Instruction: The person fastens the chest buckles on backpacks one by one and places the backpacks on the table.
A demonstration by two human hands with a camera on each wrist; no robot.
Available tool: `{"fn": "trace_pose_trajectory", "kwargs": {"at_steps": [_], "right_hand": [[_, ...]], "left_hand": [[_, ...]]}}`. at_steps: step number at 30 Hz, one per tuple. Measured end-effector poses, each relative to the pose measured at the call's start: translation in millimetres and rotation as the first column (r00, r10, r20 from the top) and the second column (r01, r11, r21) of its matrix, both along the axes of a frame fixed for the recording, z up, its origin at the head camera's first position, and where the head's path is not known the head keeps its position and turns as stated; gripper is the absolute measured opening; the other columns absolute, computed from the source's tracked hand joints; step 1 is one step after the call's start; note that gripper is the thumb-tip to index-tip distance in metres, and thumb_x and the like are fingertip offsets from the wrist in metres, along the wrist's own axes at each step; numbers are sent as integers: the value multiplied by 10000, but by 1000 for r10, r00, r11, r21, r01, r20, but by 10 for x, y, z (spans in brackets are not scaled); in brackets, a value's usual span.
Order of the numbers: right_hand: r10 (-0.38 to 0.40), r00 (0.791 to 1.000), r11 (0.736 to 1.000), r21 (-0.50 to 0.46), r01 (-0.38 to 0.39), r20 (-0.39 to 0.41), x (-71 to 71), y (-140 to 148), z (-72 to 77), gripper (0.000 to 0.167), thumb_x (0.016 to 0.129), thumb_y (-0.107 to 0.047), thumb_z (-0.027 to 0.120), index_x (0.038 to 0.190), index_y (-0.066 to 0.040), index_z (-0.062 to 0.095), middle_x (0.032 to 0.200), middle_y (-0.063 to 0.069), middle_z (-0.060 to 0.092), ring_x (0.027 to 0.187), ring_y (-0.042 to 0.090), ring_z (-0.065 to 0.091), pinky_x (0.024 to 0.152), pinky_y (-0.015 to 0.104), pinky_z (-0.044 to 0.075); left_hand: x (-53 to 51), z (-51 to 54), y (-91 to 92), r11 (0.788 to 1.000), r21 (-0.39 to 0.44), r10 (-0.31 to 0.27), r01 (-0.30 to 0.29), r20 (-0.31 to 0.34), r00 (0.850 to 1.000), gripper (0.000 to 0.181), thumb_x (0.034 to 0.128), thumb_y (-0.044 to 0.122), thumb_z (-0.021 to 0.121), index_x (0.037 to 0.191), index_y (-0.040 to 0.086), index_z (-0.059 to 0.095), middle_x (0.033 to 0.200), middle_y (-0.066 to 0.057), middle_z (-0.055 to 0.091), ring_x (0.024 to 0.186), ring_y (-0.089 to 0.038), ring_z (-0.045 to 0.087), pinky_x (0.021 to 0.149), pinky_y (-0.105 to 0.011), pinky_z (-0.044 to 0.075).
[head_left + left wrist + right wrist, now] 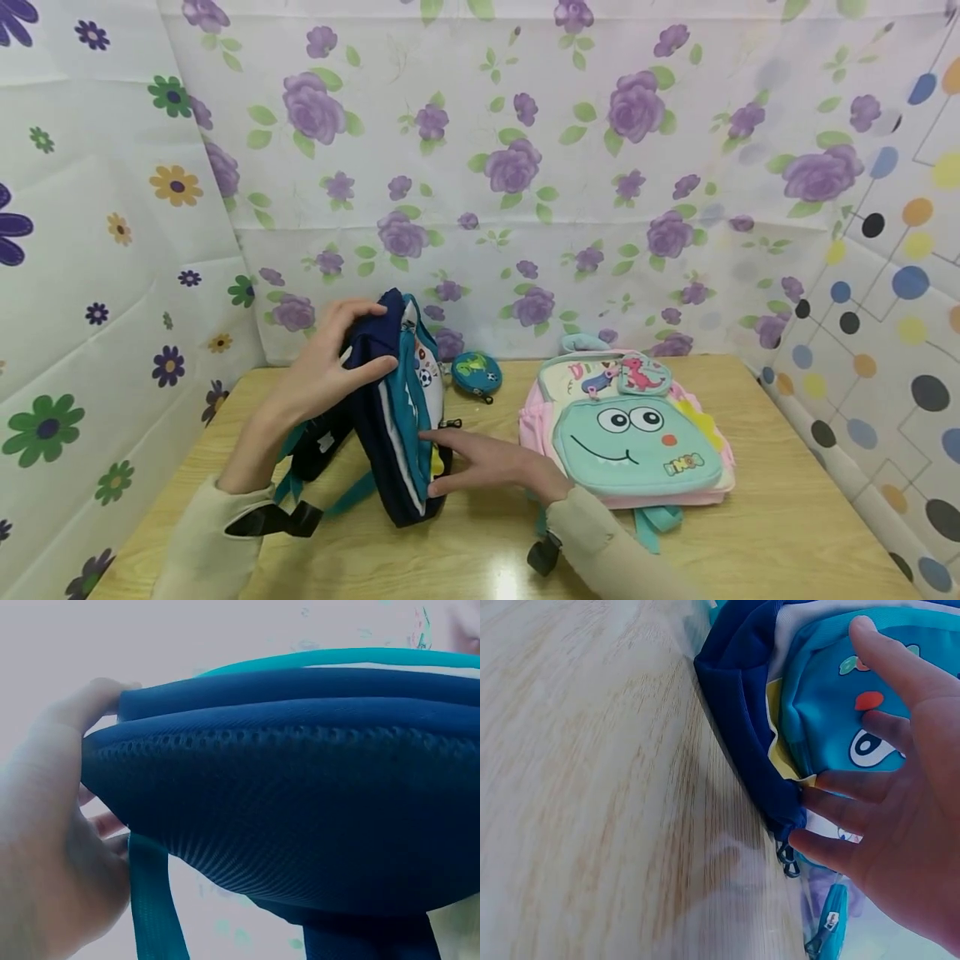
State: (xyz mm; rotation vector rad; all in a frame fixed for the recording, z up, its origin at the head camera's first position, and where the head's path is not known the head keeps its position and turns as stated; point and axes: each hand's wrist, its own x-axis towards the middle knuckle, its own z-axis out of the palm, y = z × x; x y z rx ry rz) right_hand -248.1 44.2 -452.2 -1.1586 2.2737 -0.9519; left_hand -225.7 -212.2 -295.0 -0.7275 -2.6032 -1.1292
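A navy backpack point(372, 437) with a teal front pocket stands on its base, seen nearly edge-on in the head view. My left hand point(318, 371) grips its upper part, with the thumb along the near edge; in the left wrist view that hand point(56, 802) wraps one end of the navy fabric point(262, 802). Against the front of the bag rests my right hand point(491, 465), its fingers spread. The right wrist view shows this hand point(900, 795) over the teal pocket point(825, 712), which bears a printed eye and a yellow edge.
A small round teal pouch point(477, 372) lies behind the navy backpack, toward the wall. To the right, a pink and mint backpack point(637, 433) with a cartoon face lies face up on the wooden table point(787, 508). Flowered sheets point(465, 167) hang around the table.
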Motion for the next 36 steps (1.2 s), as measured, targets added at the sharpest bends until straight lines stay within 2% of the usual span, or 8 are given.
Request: {"fn": "trace_pose_trajectory", "kwargs": {"at_steps": [4,9,13,20,23,27,32,36], "right_hand": [[-5,1000,1000,18,5,1,9,-46,3,810,922,-610,588,1581,-315,221,1625,-70,274,1501,159,271,1201,434,283],[15,1000,1000,17,-15,3,14,-110,-8,827,926,-630,564,1587,-272,220,1629,-68,265,1508,151,253,1210,421,268],[14,1000,1000,18,-14,11,20,-128,-25,828,924,-642,557,1585,-265,232,1628,-70,266,1508,148,253,1208,418,273],[9,998,1000,16,-8,-56,41,-32,3,771,968,-574,537,1585,-213,249,1624,-15,291,1501,181,276,1201,420,286],[-29,995,999,-25,27,-100,54,33,57,719,980,-537,544,1572,-222,284,1598,-20,340,1467,189,345,1177,414,330],[-108,985,987,-135,90,-132,81,117,169,653,991,-492,551,1546,-213,352,1547,-24,422,1395,226,451,1131,413,394],[-211,970,947,-270,172,-121,155,241,352,560,1012,-370,569,1514,-186,403,1478,10,501,1317,250,524,1068,456,445],[-282,951,912,-343,224,-127,203,343,491,504,1019,-294,574,1496,-231,422,1416,-19,547,1260,207,561,1016,458,468]], "left_hand": [[-4,32,57,999,-46,13,-15,-45,999,513,906,375,720,1346,218,508,1461,-82,340,1364,-319,363,1072,-624,340],[-1,53,123,998,-67,14,-19,-78,997,511,899,378,725,1325,177,525,1446,-107,353,1350,-339,381,1074,-623,342],[17,59,175,997,-71,18,-23,-73,997,513,896,382,727,1321,178,526,1446,-107,344,1345,-340,380,1071,-615,347],[4,76,282,995,-96,-1,-4,-51,999,549,895,424,719,1355,206,515,1451,-83,344,1324,-324,393,1042,-595,396],[-5,78,322,995,-98,-4,-1,-57,998,557,894,432,718,1366,215,518,1450,-78,352,1313,-314,400,1034,-584,409],[-3,71,359,995,-96,-4,-2,-63,998,562,900,430,711,1379,207,518,1460,-90,350,1329,-325,393,1053,-593,389],[-10,56,410,995,-101,-9,3,-67,998,562,908,439,698,1389,217,511,1459,-84,356,1319,-326,412,1050,-586,395],[-22,45,464,994,-107,-19,11,-79,997,554,914,448,689,1388,223,512,1447,-73,370,1325,-315,417,1060,-581,388]]}}
